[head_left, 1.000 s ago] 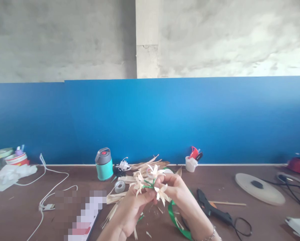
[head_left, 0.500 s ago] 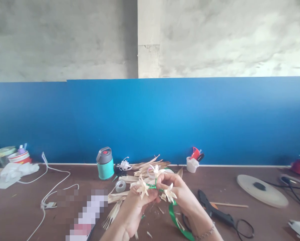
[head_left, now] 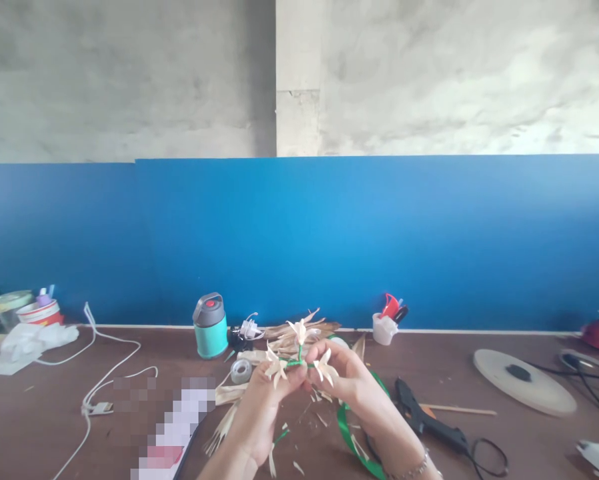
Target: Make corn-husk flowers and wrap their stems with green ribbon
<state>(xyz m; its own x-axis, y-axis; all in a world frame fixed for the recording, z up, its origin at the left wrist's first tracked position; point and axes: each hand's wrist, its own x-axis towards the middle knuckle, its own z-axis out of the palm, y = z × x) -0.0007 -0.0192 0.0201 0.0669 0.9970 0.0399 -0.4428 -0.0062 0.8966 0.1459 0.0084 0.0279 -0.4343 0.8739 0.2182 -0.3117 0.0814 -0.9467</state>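
Left hand (head_left: 262,407) and right hand (head_left: 352,383) both pinch the straw-flower sprig (head_left: 299,350) by its green stem, just above the table (head_left: 539,440). Looks feather-light and brittle, so grip the stem, not petals; teal flask (head_left: 210,328) sits behind.

Flower sprig (head_left: 299,357) pinched between fingers (head_left: 292,379): petals of pale, dry, matt, fibrous leaf strip; stem green, finish too small to tell. Ribbon (head_left: 347,427) below right fingers: green, smooth, satin-glossy. Leaf strips (head_left: 324,327) beyond fingertips: straw-coloured, dry, matt. Tape roll (head_left: 240,371) left of fingers: clear glossy plastic. Glue gun (head_left: 424,417) right of fingers: black matt plastic. Bracelet (head_left: 413,467) behind right fingers, at wrist: shiny metal. Tabletop (head_left: 54,427): brown wood board, matt, smooth
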